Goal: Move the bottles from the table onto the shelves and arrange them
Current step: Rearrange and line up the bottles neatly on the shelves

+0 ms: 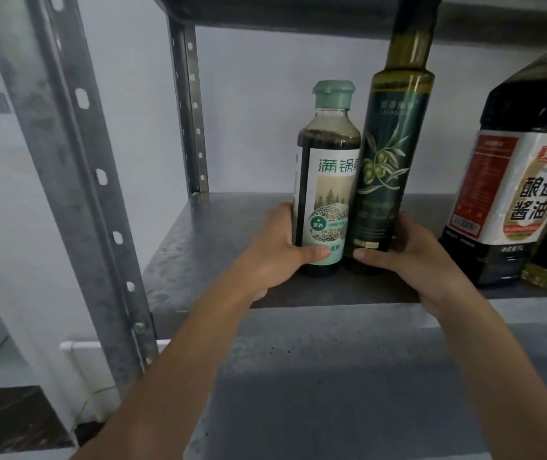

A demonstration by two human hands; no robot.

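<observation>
We note two bottles upright on the metal shelf [205, 247], touching each other. The mint-capped sauce bottle [326, 180] stands at 9 o'clock of the olive oil bottle [391, 154]. The left hand [275, 254] grips the sauce bottle's base, thumb across the label. The right hand [424, 257] curls round the olive oil bottle's base. A soy sauce jug [511, 207] stands apart at their 3 o'clock.

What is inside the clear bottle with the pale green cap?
Dark brown liquid shows in the clear bottle with the pale green cap, up to its shoulder and at its base. The white paper label and the left hand cover the middle.
</observation>
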